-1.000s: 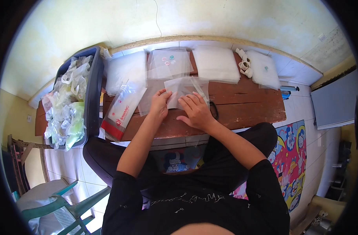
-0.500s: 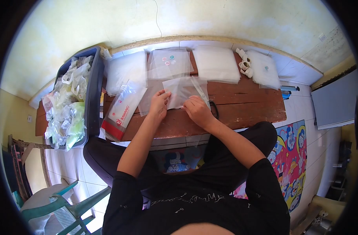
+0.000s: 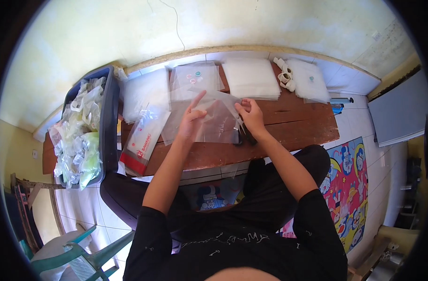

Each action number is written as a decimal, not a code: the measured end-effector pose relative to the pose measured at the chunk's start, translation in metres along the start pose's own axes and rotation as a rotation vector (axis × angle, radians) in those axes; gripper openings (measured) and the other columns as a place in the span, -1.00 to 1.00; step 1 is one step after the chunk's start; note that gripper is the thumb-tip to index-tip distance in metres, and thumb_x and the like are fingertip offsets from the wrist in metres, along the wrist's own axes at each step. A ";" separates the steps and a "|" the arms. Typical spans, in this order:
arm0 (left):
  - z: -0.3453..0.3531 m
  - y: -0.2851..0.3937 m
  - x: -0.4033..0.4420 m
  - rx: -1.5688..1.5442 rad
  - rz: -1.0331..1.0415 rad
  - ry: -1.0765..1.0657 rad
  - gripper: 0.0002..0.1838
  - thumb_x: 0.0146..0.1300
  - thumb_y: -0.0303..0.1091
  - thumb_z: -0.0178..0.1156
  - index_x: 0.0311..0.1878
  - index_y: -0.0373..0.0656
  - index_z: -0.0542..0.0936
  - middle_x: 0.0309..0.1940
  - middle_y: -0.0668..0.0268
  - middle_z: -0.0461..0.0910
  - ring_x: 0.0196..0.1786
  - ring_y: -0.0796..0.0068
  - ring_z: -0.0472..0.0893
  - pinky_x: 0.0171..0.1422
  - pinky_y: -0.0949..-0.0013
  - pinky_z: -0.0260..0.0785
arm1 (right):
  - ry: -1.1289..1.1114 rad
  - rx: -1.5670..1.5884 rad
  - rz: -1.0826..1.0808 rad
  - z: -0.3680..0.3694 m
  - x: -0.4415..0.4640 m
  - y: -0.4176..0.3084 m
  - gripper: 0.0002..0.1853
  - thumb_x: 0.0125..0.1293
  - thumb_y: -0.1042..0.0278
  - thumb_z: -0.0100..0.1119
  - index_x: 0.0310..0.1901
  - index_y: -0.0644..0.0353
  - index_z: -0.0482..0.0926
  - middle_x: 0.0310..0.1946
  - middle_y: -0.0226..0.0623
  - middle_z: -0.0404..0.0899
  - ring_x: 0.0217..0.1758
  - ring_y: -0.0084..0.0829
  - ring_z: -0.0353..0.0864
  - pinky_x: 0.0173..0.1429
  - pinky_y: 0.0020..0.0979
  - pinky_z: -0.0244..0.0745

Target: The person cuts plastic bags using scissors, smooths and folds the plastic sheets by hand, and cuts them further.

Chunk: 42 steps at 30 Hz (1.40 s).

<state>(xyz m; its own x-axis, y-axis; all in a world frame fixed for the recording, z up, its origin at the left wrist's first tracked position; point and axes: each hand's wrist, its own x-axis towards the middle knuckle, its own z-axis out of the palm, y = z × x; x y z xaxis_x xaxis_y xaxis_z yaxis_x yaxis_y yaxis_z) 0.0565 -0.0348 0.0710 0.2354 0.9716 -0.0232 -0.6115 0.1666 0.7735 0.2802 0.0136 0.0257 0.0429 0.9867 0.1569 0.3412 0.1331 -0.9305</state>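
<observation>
A clear plastic sheet or bag [image 3: 218,125] lies over the middle of the brown wooden table [image 3: 298,122]. My left hand [image 3: 193,121] is at its left side, index finger stretched forward and fingers apart. At its upper right corner, my right hand [image 3: 249,114] pinches the plastic between thumb and fingers. Dark-handled scissors [image 3: 244,136] lie partly beneath the plastic and my right hand. Behind stands a pile of clear bags with small round stickers [image 3: 195,77]. A red and white printed packet [image 3: 142,144] lies to the left.
Left of the table, a dark bin [image 3: 111,117] holds crumpled plastic bags. Stacks of clear plastic stand at the back left [image 3: 147,93], back middle [image 3: 251,78] and back right [image 3: 310,79]. White rolled strips [image 3: 285,77] lie between two stacks. A green chair [image 3: 78,253] is lower left.
My right hand has moved up and right, lifting the plastic's corner. My left hand's index finger has extended. The plastic has shifted and spread lower, and the camera view has tilted slightly.
</observation>
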 end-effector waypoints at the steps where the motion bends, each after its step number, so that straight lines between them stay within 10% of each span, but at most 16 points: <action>1: 0.001 -0.002 0.002 -0.084 0.025 -0.061 -0.13 0.05 -0.52 0.07 0.52 -0.18 0.06 0.27 -0.04 0.36 0.48 0.00 0.24 0.47 -0.25 0.12 | -0.045 0.118 0.143 -0.001 0.001 0.000 -0.46 0.24 0.15 0.38 0.09 0.36 0.46 -0.07 -0.12 0.59 -0.10 -0.38 0.63 -0.06 -0.38 0.56; 5: 0.015 -0.010 0.022 -0.276 0.100 -0.169 -0.03 -0.05 -0.52 0.06 0.55 -0.04 0.03 0.38 0.08 0.26 0.54 0.04 0.08 0.46 -0.47 -0.03 | -0.199 0.548 0.593 -0.031 0.010 -0.052 -0.47 0.26 0.34 0.33 0.19 0.32 0.36 -0.15 -0.18 0.61 -0.12 -0.40 0.64 -0.01 -0.40 0.56; 12: 0.045 -0.008 0.087 -0.381 0.095 -0.199 -0.01 -0.12 -0.51 0.02 0.55 -0.04 0.03 0.23 0.18 0.42 0.51 0.07 0.13 0.47 -0.54 -0.10 | -0.199 0.566 0.227 -0.086 0.085 -0.050 -0.54 0.23 0.52 0.29 0.14 0.35 0.38 -0.32 -0.19 0.64 -0.19 -0.34 0.69 0.00 -0.38 0.59; 17: 0.058 -0.011 0.132 -0.480 0.083 -0.165 -0.01 -0.15 -0.50 -0.03 0.54 -0.05 0.07 -0.19 0.26 0.55 0.51 0.05 0.07 0.45 -0.60 -0.15 | -0.080 0.430 0.359 -0.096 0.118 -0.028 -0.31 0.16 0.28 0.44 0.25 0.30 0.29 0.02 -0.18 0.49 0.05 -0.35 0.54 0.07 -0.31 0.54; 21: 0.060 -0.024 0.165 -0.454 0.075 -0.201 -0.02 -0.13 -0.49 -0.02 0.53 -0.08 0.07 -0.37 0.27 0.53 0.53 0.07 0.00 0.45 -0.60 -0.19 | -0.232 0.531 0.371 -0.097 0.140 -0.003 -0.30 0.16 0.37 0.41 0.25 0.44 0.27 -0.11 -0.12 0.57 -0.03 -0.33 0.61 -0.01 -0.39 0.61; 24: 0.047 -0.041 0.193 -0.462 0.048 -0.161 -0.07 -0.11 -0.56 -0.04 0.51 -0.10 0.13 -0.50 0.27 0.47 0.36 0.07 0.35 0.44 -0.39 0.12 | -0.138 0.559 0.168 -0.100 0.165 0.017 -0.40 0.19 0.50 0.33 0.22 0.48 0.31 -0.20 -0.11 0.60 -0.15 -0.34 0.68 -0.09 -0.43 0.62; 26: 0.018 -0.055 0.221 0.061 0.048 -0.022 -0.16 -0.02 -0.59 0.02 0.48 -0.14 0.23 -0.53 0.39 0.47 -0.14 0.46 0.58 0.20 0.08 0.45 | -0.025 0.521 0.133 -0.110 0.175 0.014 -0.52 0.21 0.60 0.23 0.17 0.44 0.38 -0.27 -0.12 0.61 -0.26 -0.39 0.67 -0.21 -0.47 0.63; 27: 0.020 -0.051 0.218 0.334 -0.005 0.059 -0.20 0.01 -0.63 0.06 0.45 -0.14 0.28 -0.60 0.46 0.42 -0.53 0.64 0.46 -0.23 0.43 0.45 | -0.016 0.460 0.174 -0.116 0.179 0.016 -0.54 0.22 0.60 0.21 0.17 0.38 0.41 -0.28 -0.16 0.61 -0.32 -0.43 0.65 -0.26 -0.48 0.62; 33: 0.020 -0.058 0.201 0.791 -0.080 0.130 -0.18 0.02 -0.63 0.08 0.48 -0.18 0.23 -0.69 0.43 0.39 -0.67 0.60 0.38 -0.51 0.49 0.34 | -0.134 0.188 0.327 -0.122 0.184 0.052 -0.50 0.21 0.64 0.10 0.22 0.17 0.41 -0.35 -0.22 0.61 -0.50 -0.49 0.57 -0.45 -0.43 0.58; 40: 0.029 -0.041 0.205 0.614 0.140 -0.035 -0.04 0.04 -0.63 0.10 0.56 -0.14 -0.05 -0.68 0.37 0.44 -0.64 0.59 0.46 -0.55 0.48 0.33 | 0.040 0.350 0.164 -0.119 0.193 0.044 -0.37 0.19 0.62 0.14 0.34 0.22 0.27 -0.27 -0.18 0.60 -0.52 -0.48 0.57 -0.48 -0.42 0.57; 42: 0.025 -0.043 0.208 0.733 -0.128 0.185 -0.05 0.05 -0.66 0.07 0.56 -0.18 -0.07 -0.66 0.33 0.46 -0.64 0.55 0.48 -0.55 0.46 0.34 | 0.054 0.228 0.240 -0.115 0.184 0.052 -0.34 0.17 0.63 0.16 0.35 0.24 0.24 -0.23 -0.15 0.59 -0.52 -0.46 0.58 -0.47 -0.41 0.60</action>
<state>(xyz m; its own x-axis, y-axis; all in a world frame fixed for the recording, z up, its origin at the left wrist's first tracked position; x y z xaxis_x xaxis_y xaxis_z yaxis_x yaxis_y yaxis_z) 0.1510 0.1564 0.0489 0.1007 0.9753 -0.1966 0.0850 0.1884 0.9784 0.4140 0.1915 0.0445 0.1487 0.9868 -0.0645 0.0962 -0.0794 -0.9922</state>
